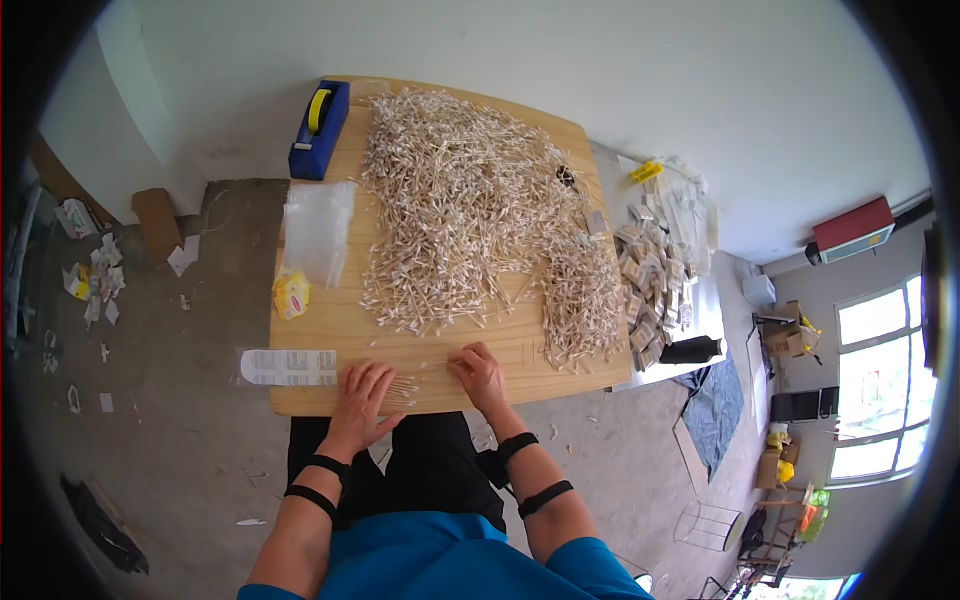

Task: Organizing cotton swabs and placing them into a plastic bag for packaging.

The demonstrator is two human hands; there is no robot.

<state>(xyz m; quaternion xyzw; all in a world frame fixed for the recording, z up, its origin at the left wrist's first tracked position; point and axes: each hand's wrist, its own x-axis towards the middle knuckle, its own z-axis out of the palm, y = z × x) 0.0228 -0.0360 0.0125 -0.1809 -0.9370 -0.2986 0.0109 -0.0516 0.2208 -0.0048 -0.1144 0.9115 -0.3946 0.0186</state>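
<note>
1. Cotton swabs (403, 389), a small loose row of them, lying on the desk (345, 330) near its front edge, right between the two hands!
2. Left hand (365, 392): palm down at the left end of that row, fingers lightly bent and side by side, thumb standing well apart, so it's fairly wide. The swabs' left ends run up to the fingers; whether any are pinned underneath, I cannot tell.
3. Over to the right hand (480, 372): narrow, fingers curled, fingertips down near the desk and pointing at the row. Is anything pinched there? Too small to tell from here.
4. Beyond the hands, a huge heap (450, 200) of the same swabs sprawls across the middle and far part of the desk, and a smaller heap (583, 305) sits at its right, the two meeting along one side.
5. Just left of the left hand, a white strip (290, 367) with grey print lies flat, its outer end rounded.
6. Up the left side we go: a yellow and white packet (291, 294), then clear plastic bags (320, 230), then a blue tape dispenser (318, 135) with a yellow roll at the far corner.
7. Off to the right, a side table (712, 325) carries a jumble of small packs (650, 275) and a black cylinder (692, 349) on its side.
</note>
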